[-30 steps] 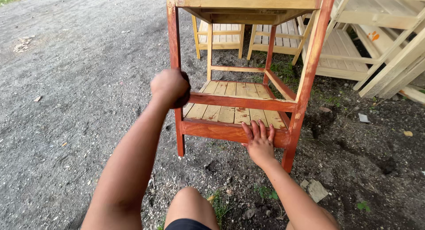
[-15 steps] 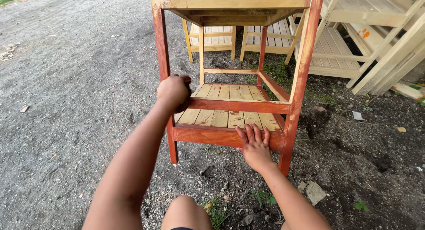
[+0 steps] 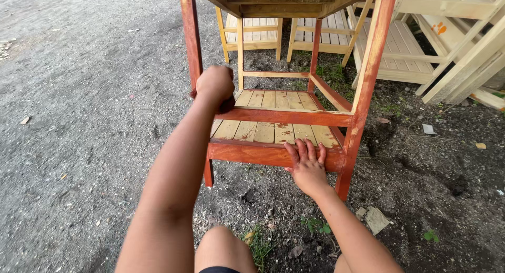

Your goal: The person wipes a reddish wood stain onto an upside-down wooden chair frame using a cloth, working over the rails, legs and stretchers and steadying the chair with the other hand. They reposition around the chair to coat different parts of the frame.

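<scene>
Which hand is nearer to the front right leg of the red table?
Right. The right hand lies flat on the lower front rail, close beside that leg. The left hand is far over by the front left leg.

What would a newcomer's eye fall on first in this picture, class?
Most striking is the red-stained wooden table frame at centre, standing on gravelly ground. The left hand is closed at its upper rail by the front left leg, and the right hand lies flat on the lower rail. Unpainted pale wooden furniture stands behind, upper right.

Soft, even daylight, bright without glare. Shadows are weak, only a darker patch under the bench top above the fingers (image 3: 307,151). Focus is sharp; straight lines lean outward near the edges.
</scene>
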